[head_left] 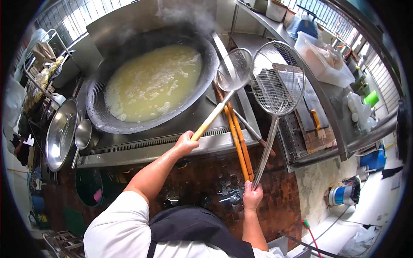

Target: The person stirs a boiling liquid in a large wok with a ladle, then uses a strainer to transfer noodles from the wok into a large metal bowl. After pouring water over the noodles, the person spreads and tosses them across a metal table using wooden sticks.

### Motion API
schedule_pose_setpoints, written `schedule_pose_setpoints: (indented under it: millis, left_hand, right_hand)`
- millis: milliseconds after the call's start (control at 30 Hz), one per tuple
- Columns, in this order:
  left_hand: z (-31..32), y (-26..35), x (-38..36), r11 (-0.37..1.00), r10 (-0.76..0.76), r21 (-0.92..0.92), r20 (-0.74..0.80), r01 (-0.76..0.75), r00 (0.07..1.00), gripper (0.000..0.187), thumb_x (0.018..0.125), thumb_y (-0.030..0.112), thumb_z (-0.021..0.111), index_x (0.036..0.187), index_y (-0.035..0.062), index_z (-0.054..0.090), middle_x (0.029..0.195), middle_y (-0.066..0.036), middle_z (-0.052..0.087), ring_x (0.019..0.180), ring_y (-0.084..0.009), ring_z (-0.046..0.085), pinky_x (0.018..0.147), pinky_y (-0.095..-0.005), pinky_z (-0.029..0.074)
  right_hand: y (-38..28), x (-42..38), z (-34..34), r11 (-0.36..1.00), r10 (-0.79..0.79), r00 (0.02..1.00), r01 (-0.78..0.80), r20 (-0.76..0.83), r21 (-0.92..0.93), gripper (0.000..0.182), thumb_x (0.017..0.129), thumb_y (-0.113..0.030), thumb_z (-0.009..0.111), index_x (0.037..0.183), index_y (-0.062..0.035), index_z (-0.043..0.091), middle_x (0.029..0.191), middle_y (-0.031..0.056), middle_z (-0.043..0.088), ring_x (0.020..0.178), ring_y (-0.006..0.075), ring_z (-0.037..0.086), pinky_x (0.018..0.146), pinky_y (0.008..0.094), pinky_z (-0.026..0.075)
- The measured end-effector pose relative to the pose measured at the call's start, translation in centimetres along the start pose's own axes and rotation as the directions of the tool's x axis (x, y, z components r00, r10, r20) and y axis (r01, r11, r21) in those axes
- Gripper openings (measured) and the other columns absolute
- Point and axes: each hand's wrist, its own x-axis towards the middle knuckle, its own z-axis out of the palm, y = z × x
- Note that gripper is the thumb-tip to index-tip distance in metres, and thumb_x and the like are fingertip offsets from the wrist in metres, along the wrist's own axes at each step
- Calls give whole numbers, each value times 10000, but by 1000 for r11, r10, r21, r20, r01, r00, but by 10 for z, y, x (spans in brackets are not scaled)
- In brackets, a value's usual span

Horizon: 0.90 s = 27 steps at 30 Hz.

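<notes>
My left hand (186, 143) is closed round the pale wooden handle of a mesh skimmer (239, 64), whose round head is up beside the rim of a big wok (95, 112). Cloudy yellowish liquid (150, 86) with white foam steams inside the wok. In my right hand (253, 197) is the long metal handle of a larger wire strainer (278, 75), its basket raised at the right of the stove. Two long wooden poles (237, 137) slant down from near the wok, their lower ends right at my right fingertips. Another rod (249, 127) lies across behind them.
On the left stand a wide steel bowl (52, 148) and a ladle (83, 135). A steel shelf (331, 109) at the right bears a clear plastic tub (322, 60). Below it, a yellow-handled knife (316, 120) lies over a board. The brown floor (275, 193) looks wet.
</notes>
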Motion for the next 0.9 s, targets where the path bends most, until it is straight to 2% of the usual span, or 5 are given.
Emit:
schedule_pose_setpoints:
  millis: [333, 500, 600, 833, 900]
  left_hand:
    - [-8, -65, -114, 977, 148, 162, -45, -139, 988, 363, 655, 208, 638, 965, 35, 562, 852, -168, 620, 815, -323, 622, 755, -400, 496]
    - [-26, -81, -157, 971, 103, 220, -53, -89, 993, 394, 658, 218, 640, 1000, 40, 564, 887, -173, 626, 863, -356, 631, 770, -412, 504]
    - [-23, -84, -155, 973, 95, 215, -47, -83, 994, 391, 660, 214, 640, 1002, 39, 565, 895, -173, 628, 874, -351, 633, 779, -411, 503]
    - [-21, -99, -114, 993, -24, 117, 97, 13, 995, 375, 680, 229, 630, 993, 32, 567, 900, -170, 637, 864, -318, 634, 775, -396, 501]
    - [-40, -76, -113, 910, -148, 401, 72, 107, 986, 383, 717, 278, 632, 1011, 38, 585, 943, -194, 668, 921, -366, 652, 802, -440, 515]
  right_hand:
    - [-76, 63, -11, 946, -325, 935, 319, -139, -61, 312, 932, -153, 639, 1116, 74, 530, 1042, 190, 660, 939, 266, 658, 840, 353, 504]
    - [-75, 84, 33, 996, -91, 994, 91, 66, 2, 247, 909, -158, 670, 1049, 22, 573, 911, 107, 664, 807, 188, 637, 737, 318, 510]
    - [-66, 67, 83, 975, 22, 974, -71, 225, 209, 173, 907, -185, 687, 898, -66, 561, 609, -18, 526, 445, 61, 491, 375, 249, 410]
    - [-16, 64, 138, 960, 134, 824, -245, 551, 133, 210, 897, -225, 701, 938, -69, 568, 652, 15, 548, 524, 109, 558, 440, 267, 496]
    - [-8, 73, 142, 980, 195, 793, -176, 577, -89, 288, 861, -266, 731, 945, -41, 572, 673, 51, 604, 574, 154, 609, 502, 315, 521]
